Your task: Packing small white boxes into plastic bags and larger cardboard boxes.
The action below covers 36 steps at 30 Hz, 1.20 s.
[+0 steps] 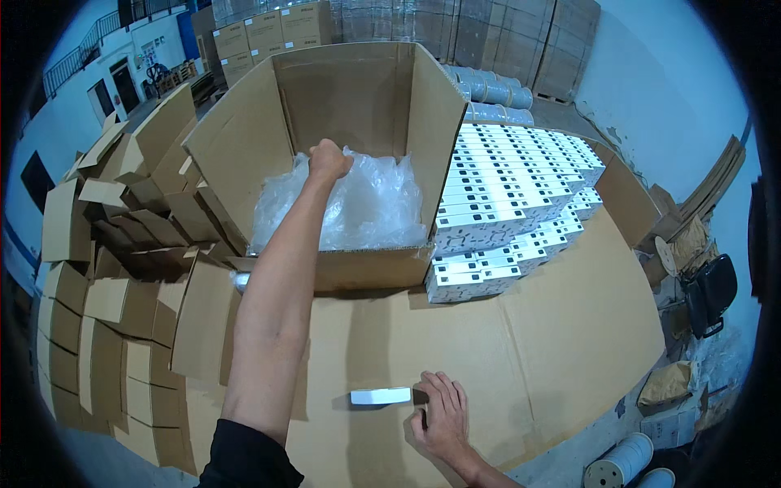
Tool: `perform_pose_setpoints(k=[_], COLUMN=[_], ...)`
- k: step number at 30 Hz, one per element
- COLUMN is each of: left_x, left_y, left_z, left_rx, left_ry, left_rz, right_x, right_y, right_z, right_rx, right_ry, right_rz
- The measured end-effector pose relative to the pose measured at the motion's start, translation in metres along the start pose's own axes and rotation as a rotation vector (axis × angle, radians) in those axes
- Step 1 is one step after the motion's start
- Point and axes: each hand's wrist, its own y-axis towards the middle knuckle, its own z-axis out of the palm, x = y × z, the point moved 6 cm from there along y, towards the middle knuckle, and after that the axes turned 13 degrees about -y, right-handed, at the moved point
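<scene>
My left arm stretches forward into a large open cardboard carton (366,268). My left hand (328,161) is closed at the clear plastic bags (370,207) heaped inside it; what the fingers hold, if anything, is hidden. Low in the middle, my right hand (443,415) has its thumb and fingers around the right end of a small, flat white box (380,396). A dark patch shows at the gripped end. The box is at the cardboard-covered table top (455,333).
Stacked white boxes with dark squares (488,220) stand right of the carton. Open brown cartons (106,301) pile up at the left. Wrapped spools (492,89) and closed cartons (264,32) are at the back. A black chair (710,293) and a spool (622,462) are at the right.
</scene>
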Motion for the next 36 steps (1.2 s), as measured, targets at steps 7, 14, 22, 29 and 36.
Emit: perform_pose_setpoints(k=[7, 14, 22, 29, 36], left_x=[-0.016, -0.089, -0.096, -0.042, -0.018], left_y=[-0.005, -0.131, -0.381, -0.528, -0.561], left_z=[-0.048, -0.143, -0.184, -0.114, -0.102], left_rx=[-0.065, -0.109, -0.112, 0.037, -0.144], left_ry=[-0.544, -1.028, -1.239, -1.324, -0.818], left_rz=[0.013, 0.167, 0.211, 0.033, -0.007], right_x=[-0.005, -0.02, -0.042, 0.046, 0.034], right_y=[-0.001, -0.011, -0.018, -0.055, -0.073], right_z=[-0.004, 0.002, -0.025, -0.085, -0.031], right_rx=[-0.005, -0.136, -0.341, -0.319, -0.292], right_ry=[0.017, 0.169, 0.907, 0.518, 0.516], right_rz=[0.018, 0.045, 0.281, -0.02, 0.17])
